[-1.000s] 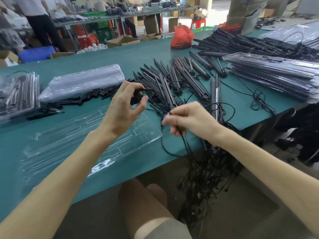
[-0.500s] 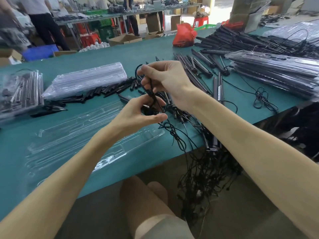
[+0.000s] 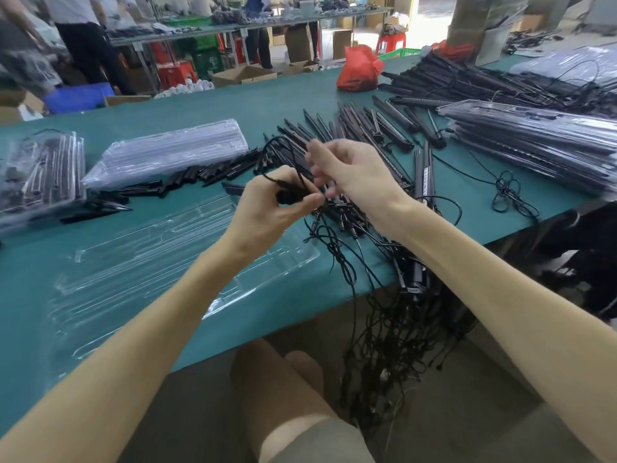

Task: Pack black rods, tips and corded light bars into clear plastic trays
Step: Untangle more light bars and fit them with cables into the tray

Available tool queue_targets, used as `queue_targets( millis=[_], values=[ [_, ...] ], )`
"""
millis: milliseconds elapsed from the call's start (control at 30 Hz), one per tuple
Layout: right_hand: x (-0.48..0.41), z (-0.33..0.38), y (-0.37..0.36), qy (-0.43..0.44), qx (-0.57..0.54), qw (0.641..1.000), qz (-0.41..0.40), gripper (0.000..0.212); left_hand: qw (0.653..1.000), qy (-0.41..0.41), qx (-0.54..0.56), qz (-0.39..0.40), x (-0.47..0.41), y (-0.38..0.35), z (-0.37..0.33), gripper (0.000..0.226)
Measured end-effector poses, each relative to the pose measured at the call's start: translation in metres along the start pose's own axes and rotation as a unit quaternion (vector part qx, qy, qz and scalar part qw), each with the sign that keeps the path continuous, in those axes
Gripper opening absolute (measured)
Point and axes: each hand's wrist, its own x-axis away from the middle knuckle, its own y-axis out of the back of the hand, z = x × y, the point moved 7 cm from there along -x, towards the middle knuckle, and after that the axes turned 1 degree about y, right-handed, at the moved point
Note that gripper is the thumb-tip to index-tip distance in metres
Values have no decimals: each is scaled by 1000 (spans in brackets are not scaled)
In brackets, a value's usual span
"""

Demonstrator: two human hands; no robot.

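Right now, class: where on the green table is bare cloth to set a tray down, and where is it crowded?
Bare: the far cloth between the stacked clear trays, light bars and red bag; a narrower strip between the paired bars and coiled cord. Crowded: the centre's tangle of bars and cords, and the packed trays.

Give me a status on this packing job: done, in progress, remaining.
Done: filled trays are stacked at the right, with more at the far left. In hand: the left hand and right hand both grip one black cord, apparently coiling it. Left: the clear tray in front looks empty, and many light bars and short black pieces lie loose beyond it.
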Motion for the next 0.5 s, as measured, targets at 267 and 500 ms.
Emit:
queue_targets(
  millis=[267,500],
  values=[
    [41,-43,-3,-118,320,908,245,33,999,12,-22,-29,0,-1,14,12],
    [35,-32,11,-88,184,973,111,22,999,10,-39,-19,2,-4,15,14]
  ],
)
